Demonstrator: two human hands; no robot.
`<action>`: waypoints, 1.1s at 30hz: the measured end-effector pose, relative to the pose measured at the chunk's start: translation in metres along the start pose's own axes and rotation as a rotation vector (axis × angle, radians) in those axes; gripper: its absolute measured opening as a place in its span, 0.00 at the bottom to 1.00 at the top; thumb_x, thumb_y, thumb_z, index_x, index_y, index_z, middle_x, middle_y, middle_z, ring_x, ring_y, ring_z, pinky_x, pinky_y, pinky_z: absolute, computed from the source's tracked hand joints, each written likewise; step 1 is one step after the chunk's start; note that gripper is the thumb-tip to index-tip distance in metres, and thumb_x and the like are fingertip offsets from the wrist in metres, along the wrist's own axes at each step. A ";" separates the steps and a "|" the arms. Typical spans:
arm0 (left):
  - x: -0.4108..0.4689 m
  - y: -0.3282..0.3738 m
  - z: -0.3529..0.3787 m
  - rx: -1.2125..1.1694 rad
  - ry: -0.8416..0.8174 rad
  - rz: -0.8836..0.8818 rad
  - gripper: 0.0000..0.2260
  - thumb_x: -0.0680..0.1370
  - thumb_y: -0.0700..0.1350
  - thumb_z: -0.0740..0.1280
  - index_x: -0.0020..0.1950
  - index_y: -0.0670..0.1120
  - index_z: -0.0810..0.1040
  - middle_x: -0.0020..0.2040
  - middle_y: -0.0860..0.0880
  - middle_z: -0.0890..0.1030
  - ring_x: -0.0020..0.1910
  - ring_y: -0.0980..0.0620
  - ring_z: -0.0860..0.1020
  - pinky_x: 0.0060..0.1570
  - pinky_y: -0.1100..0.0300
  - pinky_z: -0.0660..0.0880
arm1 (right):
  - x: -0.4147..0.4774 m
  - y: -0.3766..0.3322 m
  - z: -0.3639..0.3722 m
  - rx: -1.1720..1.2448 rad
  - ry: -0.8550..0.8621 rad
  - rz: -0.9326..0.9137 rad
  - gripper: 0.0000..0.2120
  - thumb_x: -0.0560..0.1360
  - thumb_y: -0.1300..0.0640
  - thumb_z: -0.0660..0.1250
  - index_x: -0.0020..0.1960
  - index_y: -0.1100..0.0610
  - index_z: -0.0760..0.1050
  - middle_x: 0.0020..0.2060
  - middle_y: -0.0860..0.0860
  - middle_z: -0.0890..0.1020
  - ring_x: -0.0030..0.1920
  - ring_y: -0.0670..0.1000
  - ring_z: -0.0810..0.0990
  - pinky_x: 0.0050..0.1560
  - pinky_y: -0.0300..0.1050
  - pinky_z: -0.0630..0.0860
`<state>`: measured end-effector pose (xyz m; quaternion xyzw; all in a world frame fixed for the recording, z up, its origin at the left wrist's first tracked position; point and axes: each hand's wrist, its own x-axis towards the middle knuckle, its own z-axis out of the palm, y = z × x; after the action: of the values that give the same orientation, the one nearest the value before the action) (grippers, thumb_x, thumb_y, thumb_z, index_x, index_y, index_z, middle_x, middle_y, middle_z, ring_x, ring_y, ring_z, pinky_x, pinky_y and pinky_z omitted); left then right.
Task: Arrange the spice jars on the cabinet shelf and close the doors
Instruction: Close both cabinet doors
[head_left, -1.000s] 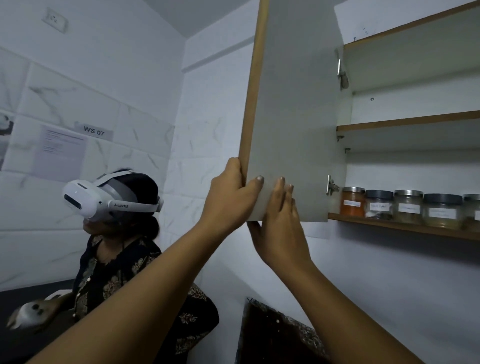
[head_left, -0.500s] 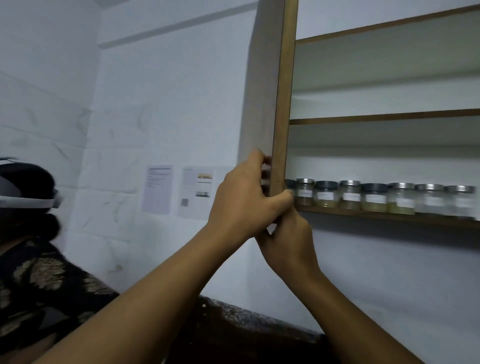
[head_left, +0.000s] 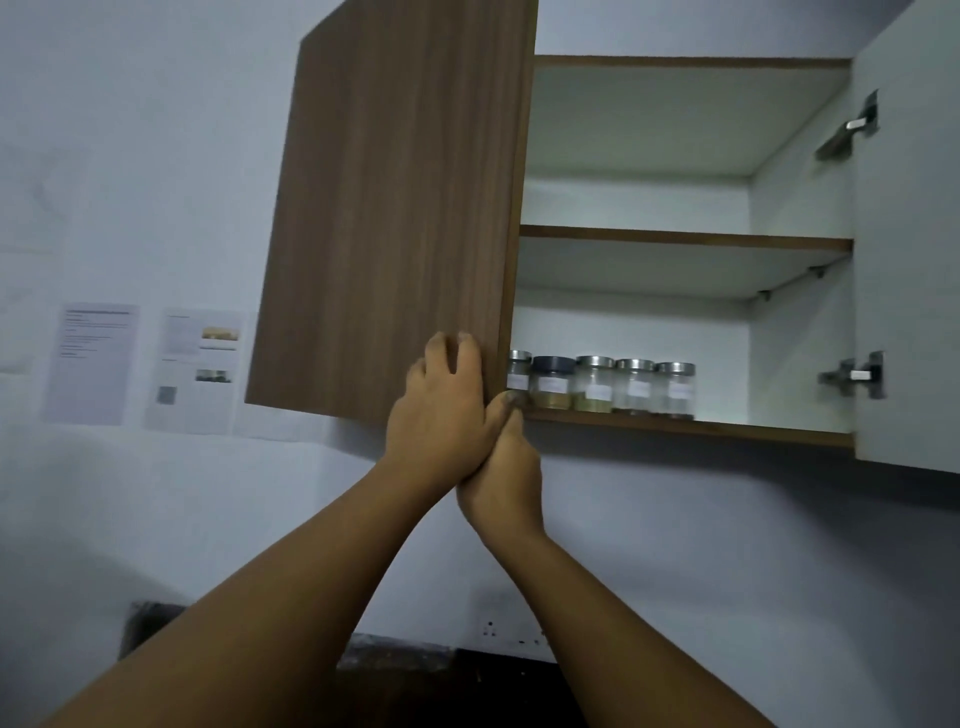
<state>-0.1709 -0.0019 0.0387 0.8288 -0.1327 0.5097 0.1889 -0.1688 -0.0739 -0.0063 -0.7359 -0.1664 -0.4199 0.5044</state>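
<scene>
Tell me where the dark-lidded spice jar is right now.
In the head view, the dark-lidded jar stands on the cabinet's bottom shelf, second from the left in the visible row, between silver-lidded jars, just right of the left door.

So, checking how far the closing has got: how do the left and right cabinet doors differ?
The left door shows its wood-grain outer face; the right door shows its pale inner face and hinges. The left door is swung partway across the opening; the right door stands wide open. The left hand and right hand are at the left door's lower corner; nothing touches the right door. Neither is closed.
</scene>
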 end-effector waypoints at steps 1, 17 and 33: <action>0.003 0.000 0.008 0.010 -0.013 -0.015 0.30 0.76 0.61 0.59 0.72 0.48 0.55 0.75 0.42 0.55 0.69 0.36 0.63 0.60 0.40 0.72 | 0.005 0.010 -0.001 -0.190 -0.036 -0.059 0.15 0.76 0.56 0.64 0.60 0.60 0.69 0.46 0.52 0.80 0.46 0.53 0.78 0.40 0.42 0.73; 0.061 0.004 0.157 0.012 0.035 -0.006 0.35 0.77 0.63 0.50 0.75 0.49 0.38 0.76 0.43 0.34 0.73 0.34 0.37 0.68 0.31 0.42 | 0.090 0.128 -0.010 -0.655 -0.029 -0.074 0.43 0.76 0.45 0.61 0.76 0.57 0.34 0.76 0.54 0.39 0.75 0.53 0.33 0.74 0.51 0.35; 0.098 -0.003 0.241 0.069 0.137 -0.020 0.32 0.77 0.61 0.48 0.76 0.45 0.49 0.76 0.38 0.40 0.71 0.27 0.40 0.62 0.26 0.36 | 0.144 0.199 0.008 -0.915 0.064 -0.054 0.52 0.69 0.35 0.65 0.75 0.49 0.31 0.75 0.51 0.34 0.69 0.51 0.24 0.72 0.62 0.38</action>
<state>0.0654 -0.1100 0.0273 0.7994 -0.0935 0.5673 0.1742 0.0534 -0.1795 -0.0141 -0.8649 0.0326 -0.4859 0.1215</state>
